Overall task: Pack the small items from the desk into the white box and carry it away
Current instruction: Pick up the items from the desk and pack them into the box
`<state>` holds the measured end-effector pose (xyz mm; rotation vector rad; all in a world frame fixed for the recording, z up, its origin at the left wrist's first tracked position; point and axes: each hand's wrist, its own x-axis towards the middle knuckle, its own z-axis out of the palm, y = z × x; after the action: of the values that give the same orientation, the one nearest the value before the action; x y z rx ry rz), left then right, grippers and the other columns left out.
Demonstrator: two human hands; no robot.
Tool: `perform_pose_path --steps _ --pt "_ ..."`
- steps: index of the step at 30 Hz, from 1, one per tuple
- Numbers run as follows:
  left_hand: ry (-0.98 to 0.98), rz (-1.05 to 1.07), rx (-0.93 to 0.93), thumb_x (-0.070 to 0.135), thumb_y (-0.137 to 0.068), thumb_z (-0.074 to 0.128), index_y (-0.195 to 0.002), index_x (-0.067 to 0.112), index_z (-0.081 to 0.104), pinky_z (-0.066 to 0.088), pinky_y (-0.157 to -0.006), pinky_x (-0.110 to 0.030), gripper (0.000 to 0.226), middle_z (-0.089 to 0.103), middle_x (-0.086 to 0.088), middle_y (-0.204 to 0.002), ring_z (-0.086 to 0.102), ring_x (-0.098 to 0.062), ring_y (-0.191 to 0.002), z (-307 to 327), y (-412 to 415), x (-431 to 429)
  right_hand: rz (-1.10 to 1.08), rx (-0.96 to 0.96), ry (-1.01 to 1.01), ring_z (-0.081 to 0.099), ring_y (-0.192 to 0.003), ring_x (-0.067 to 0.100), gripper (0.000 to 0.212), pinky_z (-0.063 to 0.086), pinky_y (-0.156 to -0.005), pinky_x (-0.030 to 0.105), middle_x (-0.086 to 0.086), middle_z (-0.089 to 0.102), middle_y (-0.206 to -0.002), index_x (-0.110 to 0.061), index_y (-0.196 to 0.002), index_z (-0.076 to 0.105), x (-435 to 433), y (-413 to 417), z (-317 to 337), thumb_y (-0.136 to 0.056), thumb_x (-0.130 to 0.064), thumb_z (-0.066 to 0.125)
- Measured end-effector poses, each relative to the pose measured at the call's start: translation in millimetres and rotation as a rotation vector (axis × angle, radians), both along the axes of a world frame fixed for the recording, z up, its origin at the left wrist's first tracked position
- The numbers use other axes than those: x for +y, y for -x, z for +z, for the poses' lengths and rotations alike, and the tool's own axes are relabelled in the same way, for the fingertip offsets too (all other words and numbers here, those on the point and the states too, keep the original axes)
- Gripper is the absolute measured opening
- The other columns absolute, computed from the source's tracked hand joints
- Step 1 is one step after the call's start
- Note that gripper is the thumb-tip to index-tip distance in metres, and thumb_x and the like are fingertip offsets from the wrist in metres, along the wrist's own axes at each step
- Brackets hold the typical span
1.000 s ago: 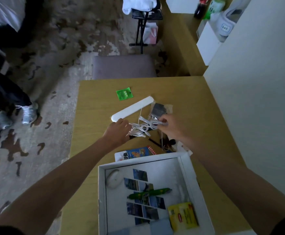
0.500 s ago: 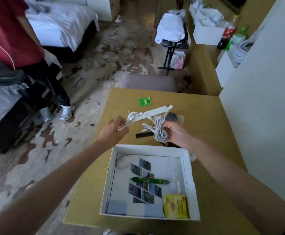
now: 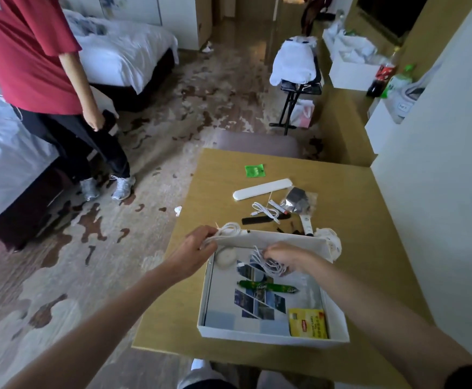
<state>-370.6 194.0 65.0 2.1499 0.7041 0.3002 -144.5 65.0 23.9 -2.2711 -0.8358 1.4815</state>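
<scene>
Pale wooden desk (image 3: 355, 220) in a bedroom, with the white box (image 3: 271, 336) at its near edge. The left hand (image 3: 192, 251) pinches a cable coil (image 3: 229, 228) just over the box's far-left corner, fingers curled round the loops. The right hand (image 3: 285, 255), fingers bent, grips a looser cable bundle (image 3: 268, 266) low inside the far end of the box. Both cords look light, limp and springy — likely to sprawl if dropped, so holding them round the middle of the loops and laying them flat seems wise. Farther off on the desk lie a third cable (image 3: 265, 210), a long white case (image 3: 261, 188), a clear bag (image 3: 299, 202) and a green sachet (image 3: 254, 171) — all seemingly light and easy to pinch up.
</scene>
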Motion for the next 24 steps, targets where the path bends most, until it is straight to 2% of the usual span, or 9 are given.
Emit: perform_pose_path --steps 2,5,8,10,12,15,16,20,24 --pt "-0.006 -0.024 0.015 0.023 -0.092 0.052 -0.108 0.018 0.058 0.047 -0.068 -0.033 0.017 0.059 -0.001 -0.095 0.056 -0.02 -0.082 0 3 0 0.106 -0.148 -0.005 0.063 -0.092 0.026 0.025 0.051 -0.073 0.035 0.012 0.065 -0.103 -0.013 -0.101 0.068 6 5 -10 -0.098 -0.023 0.045" --pt "-0.045 -0.058 0.021 0.024 -0.092 0.052 -0.111 0.017 0.056 0.042 -0.059 -0.016 0.021 0.057 0.003 -0.094 0.054 -0.014 -0.077 -3 5 0 0.151 -0.315 -0.108 0.065 -0.097 0.025 0.026 0.047 -0.08 0.031 0.008 0.071 -0.103 -0.007 -0.106 0.073 10 12 -20 -0.096 -0.018 0.052" --pt "-0.062 -0.094 -0.003 0.018 -0.091 0.054 -0.109 0.012 0.057 0.039 -0.059 -0.013 0.019 0.056 0.002 -0.094 0.051 -0.013 -0.076 -5 1 -3 0.125 -0.532 -0.203 0.067 -0.085 0.021 0.02 0.051 -0.072 0.03 0.002 0.07 -0.089 -0.01 -0.098 0.073 5 17 -21 -0.091 -0.024 0.06" --pt "-0.058 -0.114 -0.015 0.015 -0.091 0.054 -0.108 0.01 0.057 0.038 -0.06 -0.014 0.018 0.057 -0.002 -0.095 0.049 -0.012 -0.075 -7 -3 -4 0.188 -0.745 -0.246 0.066 -0.081 0.018 0.019 0.053 -0.069 0.031 0.0 0.068 -0.088 -0.014 -0.095 0.069 0 19 -18 -0.089 -0.031 0.063" --pt "-0.076 -0.14 0.0 0.016 -0.091 0.054 -0.109 0.012 0.056 0.041 -0.061 -0.019 0.019 0.057 -0.003 -0.097 0.05 -0.012 -0.074 -8 -7 -5 0.245 -0.864 -0.279 0.065 -0.078 0.018 0.016 0.052 -0.065 0.03 -0.001 0.066 -0.084 -0.016 -0.092 0.067 -4 19 -12 -0.09 -0.031 0.062" --pt "-0.194 -0.145 0.047 0.023 -0.09 0.054 -0.115 0.015 0.056 0.051 -0.074 -0.039 0.027 0.059 -0.003 -0.106 0.056 -0.019 -0.086 -10 -17 -8 0.287 -1.004 -0.348 0.059 -0.065 0.016 0.015 0.042 -0.057 0.027 -0.003 0.059 -0.072 -0.016 -0.087 0.064 -14 12 2 -0.093 -0.029 0.058" --pt "-0.266 -0.14 0.054 0.026 -0.09 0.054 -0.116 0.015 0.057 0.051 -0.076 -0.04 0.029 0.061 -0.003 -0.109 0.057 -0.02 -0.091 -11 -21 -8 0.281 -1.043 -0.372 0.057 -0.063 0.017 0.016 0.04 -0.056 0.027 -0.002 0.059 -0.07 -0.015 -0.086 0.063 -18 7 8 -0.093 -0.028 0.056" --pt "-0.472 -0.195 0.044 0.03 -0.091 0.051 -0.117 0.015 0.059 0.049 -0.082 -0.036 0.031 0.063 -0.003 -0.111 0.057 -0.02 -0.098 -21 -43 -12 0.197 -1.089 -0.42 0.06 -0.066 0.018 0.016 0.048 -0.058 0.031 0.0 0.065 -0.076 -0.014 -0.089 0.064 -39 -14 30 -0.094 -0.024 0.052" --pt "-0.521 -0.329 0.055 0.03 -0.092 0.049 -0.121 0.017 0.056 0.045 -0.087 -0.034 0.032 0.062 -0.002 -0.116 0.055 -0.018 -0.105 -34 -65 -26 0.003 -0.892 -0.503 0.061 -0.074 0.014 0.014 0.05 -0.06 0.031 -0.003 0.069 -0.084 -0.016 -0.091 0.069 -61 -26 37 -0.092 -0.021 0.056"
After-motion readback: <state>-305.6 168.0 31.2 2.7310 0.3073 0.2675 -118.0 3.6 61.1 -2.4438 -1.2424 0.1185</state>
